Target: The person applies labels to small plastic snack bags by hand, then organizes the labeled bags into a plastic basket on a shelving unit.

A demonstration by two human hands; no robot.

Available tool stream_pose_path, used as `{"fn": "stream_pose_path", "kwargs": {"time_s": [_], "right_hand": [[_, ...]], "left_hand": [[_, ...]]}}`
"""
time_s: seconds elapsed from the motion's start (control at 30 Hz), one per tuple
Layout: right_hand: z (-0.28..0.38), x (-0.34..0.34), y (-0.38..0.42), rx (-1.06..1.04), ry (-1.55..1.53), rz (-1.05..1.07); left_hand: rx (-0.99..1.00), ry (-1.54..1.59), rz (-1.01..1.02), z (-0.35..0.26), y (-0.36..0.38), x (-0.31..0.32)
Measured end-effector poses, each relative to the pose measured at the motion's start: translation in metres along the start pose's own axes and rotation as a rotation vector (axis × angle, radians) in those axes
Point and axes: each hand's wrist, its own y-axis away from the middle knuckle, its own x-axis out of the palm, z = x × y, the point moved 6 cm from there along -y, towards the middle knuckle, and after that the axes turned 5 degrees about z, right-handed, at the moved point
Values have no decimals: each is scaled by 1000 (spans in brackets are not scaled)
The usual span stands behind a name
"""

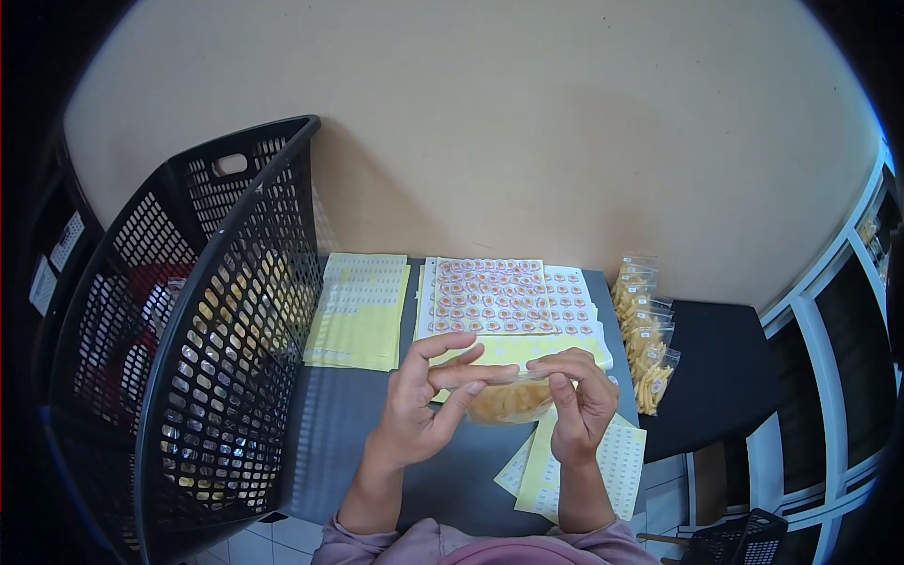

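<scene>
Between my two hands hangs a clear plastic bag [508,405] with yellowish snack pieces in its lower part. My left hand [428,395] pinches the bag's top edge at one side, thumb against forefinger, the other fingers curled above. At the other side, my right hand [579,395] pinches the same edge between thumb and fingers. Behind the bag lie sheets of round red-and-white stickers [490,292], partly covered by my hands. Below and to the right are loose yellow-backed label sheets [612,461], crossed by my right forearm.
A tall black plastic basket [226,254] holding filled bags stands at the left. Beside it is a stack of yellow label sheets [363,330]. Packed snack bags [645,339] line the table's right side, next to a black surface [720,358]. A small black crate [739,541] sits lower right.
</scene>
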Motion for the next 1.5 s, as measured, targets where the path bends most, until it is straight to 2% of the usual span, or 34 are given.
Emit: {"fn": "stream_pose_path", "kwargs": {"time_s": [0.1,0.23,0.3,0.43,0.5,0.53,0.6,0.63,0.7,0.73,0.77,0.87,0.9,0.97,1.03,1.1,1.13,1.17,1.23,1.27,1.33,1.37,1.43,1.5], "right_hand": [[0,0,-1,27,-27,19],[-5,-2,-4,54,-113,64],[-5,0,-4,53,-196,114],[-1,11,-1,37,-136,173],[4,8,-1,-158,71,193],[3,5,-2,-163,75,194],[0,-8,-2,-153,66,103],[-7,-26,-1,30,-174,-68],[-15,-73,0,64,-181,-185],[-10,-89,0,13,-229,-264],[-10,-99,2,-23,-290,-320],[-14,-98,7,95,-218,-376],[-17,-79,5,167,-205,-211],[-28,-35,14,325,-243,67],[-57,12,44,588,-322,350],[-81,48,77,750,-300,511],[-88,60,89,755,-279,570],[-97,70,99,742,-296,587],[-103,78,108,850,-292,667],[-106,78,111,847,-291,666],[-101,73,100,573,-115,560],[-103,72,98,570,-115,561],[-90,57,76,347,184,434],[-96,48,64,412,190,461]], "left_hand": [[-37,137,102,-5,-2,-2],[-36,132,25,-9,-4,-8],[14,-185,12,-16,-7,-14],[-11,-207,-5,-15,-1,-19],[16,-251,36,-18,-3,-16],[22,-249,33,-23,-4,-16],[-100,-160,88,-25,-4,-16],[-96,-158,90,-27,-2,-23],[-79,-173,-149,-30,12,-60],[-72,-141,-286,-30,17,-75],[-73,-138,-291,-28,19,-81],[10,-468,-225,-21,11,-80],[4,-466,-225,-12,5,-77],[-276,-498,59,30,-2,-61],[-242,-600,252,80,6,-44],[-261,-703,468,113,16,-27],[-175,-730,458,123,19,-25],[-171,-731,456,130,16,-25],[-304,-573,361,138,8,-33],[-301,-575,361,139,4,-32],[-234,-608,148,126,-14,-38],[-232,-609,145,127,-19,-37],[-130,-614,14,124,-28,-41],[-112,-600,-25,136,-31,-44]]}}
